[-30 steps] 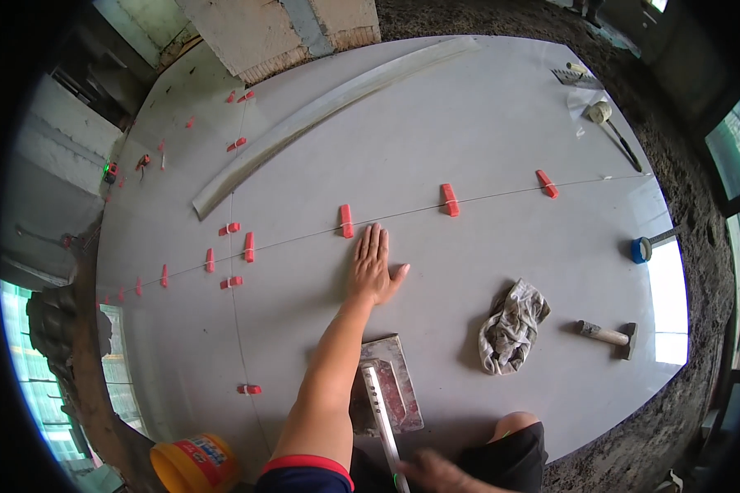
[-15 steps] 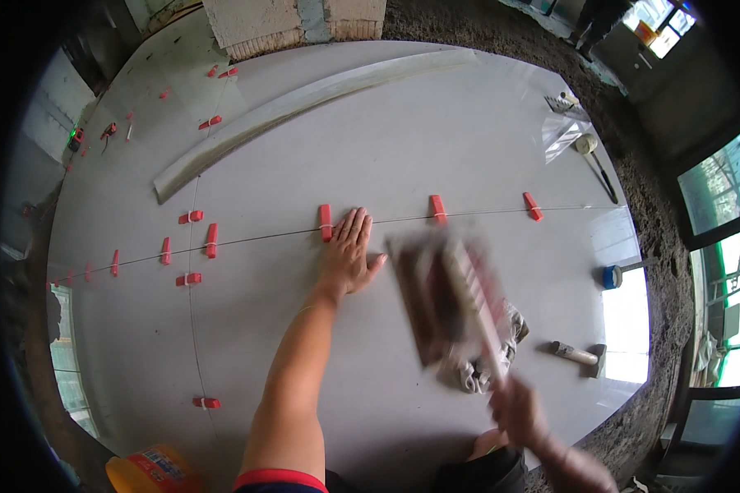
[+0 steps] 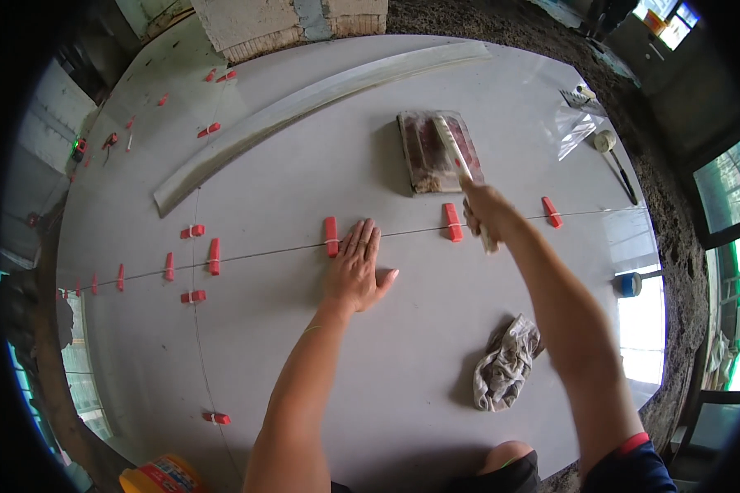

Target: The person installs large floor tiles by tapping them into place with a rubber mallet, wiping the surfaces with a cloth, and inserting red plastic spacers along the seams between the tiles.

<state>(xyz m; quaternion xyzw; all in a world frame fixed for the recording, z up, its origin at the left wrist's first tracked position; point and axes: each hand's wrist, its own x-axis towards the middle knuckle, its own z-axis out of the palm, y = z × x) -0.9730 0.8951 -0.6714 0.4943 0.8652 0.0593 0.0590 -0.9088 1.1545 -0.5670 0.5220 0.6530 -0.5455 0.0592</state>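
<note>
My left hand (image 3: 358, 267) lies flat on the large pale floor tile (image 3: 419, 320), its fingers reaching the joint beside a red levelling wedge (image 3: 330, 237). My right hand (image 3: 487, 215) is closed around the pale handle of a tile-beating paddle (image 3: 426, 156), a wide rectangular slab with a stained brownish-red back. The slab is over the tile beyond the joint; whether it touches the surface I cannot tell. Another red wedge (image 3: 453, 222) stands in the joint just left of my right hand. Nearer to me, a crumpled grey-white cloth (image 3: 506, 366) lies left of my right forearm.
More red wedges line the joints leftward. A long pale straightedge (image 3: 304, 103) lies across the far tile. At right are a white-headed mallet (image 3: 606, 142), a notched trowel (image 3: 577, 99) and a blue roll (image 3: 629, 284). A yellow bucket (image 3: 166, 476) stands near left; rough mortar (image 3: 684, 329) borders the tiles.
The paddle has swung away from me, from above the cloth to beyond the joint, uncovering the cloth. My right forearm now hides where a hammer lay. My left hand stays flat beside the wedge.
</note>
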